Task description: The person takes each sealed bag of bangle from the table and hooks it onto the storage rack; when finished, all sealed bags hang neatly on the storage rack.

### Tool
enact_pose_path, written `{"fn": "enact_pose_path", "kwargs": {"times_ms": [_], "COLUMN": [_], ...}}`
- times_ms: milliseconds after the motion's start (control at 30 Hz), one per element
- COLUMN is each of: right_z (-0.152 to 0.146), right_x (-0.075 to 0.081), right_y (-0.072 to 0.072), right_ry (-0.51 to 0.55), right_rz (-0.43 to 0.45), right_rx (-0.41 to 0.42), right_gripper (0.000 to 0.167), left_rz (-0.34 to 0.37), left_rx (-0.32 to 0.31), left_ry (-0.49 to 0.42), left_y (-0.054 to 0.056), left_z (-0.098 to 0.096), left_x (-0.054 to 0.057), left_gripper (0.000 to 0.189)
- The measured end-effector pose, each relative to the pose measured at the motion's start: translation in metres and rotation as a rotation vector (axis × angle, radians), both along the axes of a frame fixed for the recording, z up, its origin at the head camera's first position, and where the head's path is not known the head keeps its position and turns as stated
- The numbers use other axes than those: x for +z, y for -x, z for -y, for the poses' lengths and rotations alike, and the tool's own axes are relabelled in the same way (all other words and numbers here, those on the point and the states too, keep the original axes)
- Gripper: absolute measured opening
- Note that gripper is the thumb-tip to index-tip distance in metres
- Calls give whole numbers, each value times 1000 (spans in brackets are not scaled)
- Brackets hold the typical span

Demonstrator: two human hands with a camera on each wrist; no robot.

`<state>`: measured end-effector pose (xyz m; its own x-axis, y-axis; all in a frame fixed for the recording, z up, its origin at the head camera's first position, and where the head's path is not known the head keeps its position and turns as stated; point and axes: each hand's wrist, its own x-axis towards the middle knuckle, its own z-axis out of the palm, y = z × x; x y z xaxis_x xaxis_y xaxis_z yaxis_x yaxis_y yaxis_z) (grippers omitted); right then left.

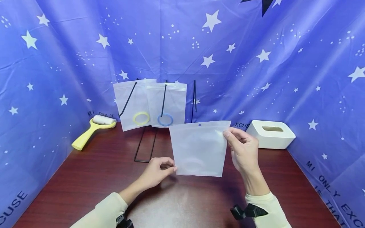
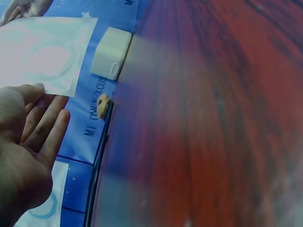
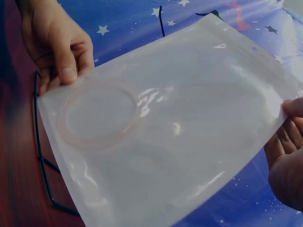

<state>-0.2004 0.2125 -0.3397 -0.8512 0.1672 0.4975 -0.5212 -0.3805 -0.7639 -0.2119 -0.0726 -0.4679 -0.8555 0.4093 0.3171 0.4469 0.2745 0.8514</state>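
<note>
A translucent zip bag (image 1: 199, 145) hangs upright between my hands above the table, its small hole at the top edge. My left hand (image 1: 159, 172) pinches the bag's lower left corner between thumb and fingers. The upper right edge is gripped by my right hand (image 1: 245, 148), thumb in front. Through the plastic a pale pink ring (image 3: 94, 143) shows near the bottom of the bag. Behind, a black wire rack (image 1: 135, 155) carries two similar bags, one with a yellow ring (image 1: 134, 118), the other with a blue ring (image 1: 172, 120). Part of the rack is hidden by the held bag.
To the left on the dark red table (image 1: 182, 202) lies a yellow-handled lint roller (image 1: 85, 136). A white tissue box (image 1: 271, 141) stands at the back right. Another black hook (image 1: 195, 95) rises right of the hanging bags. Blue star-patterned cloth (image 1: 176, 38) encloses the table.
</note>
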Motion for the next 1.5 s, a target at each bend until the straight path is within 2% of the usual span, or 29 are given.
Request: {"fn": "enact_pose_path", "kwargs": {"times_ms": [133, 433, 600, 833, 1000, 1133, 1267, 1500], "right_z": [0, 4, 7, 10, 11, 12, 13, 14], "right_x": [3, 8, 6, 2, 1, 0, 1, 4], "right_y": [3, 18, 27, 41, 53, 61, 60, 49], "right_ry": [-44, -157, -180, -186, -212, -223, -199, -159], "right_rz": [45, 68, 84, 79, 121, 145, 127, 83], "right_rx": [-64, -161, -184, -196, -223, -220, -220, -217], "right_gripper": [24, 15, 16, 5, 8, 14, 13, 4], "left_rz": [-38, -47, -35, -30, -57, -42, -17, -31], "left_rx": [35, 115, 125, 143, 174, 206, 207, 167], "left_ry": [-9, -26, -23, -1, 17, 21, 17, -19], "left_y": [2, 8, 16, 30, 40, 45, 44, 39], "left_z": [8, 19, 22, 24, 24, 23, 22, 22], "left_x": [4, 13, 11, 8, 7, 5, 4, 3], "left_gripper": [4, 7, 4, 7, 10, 8, 6, 7]}}
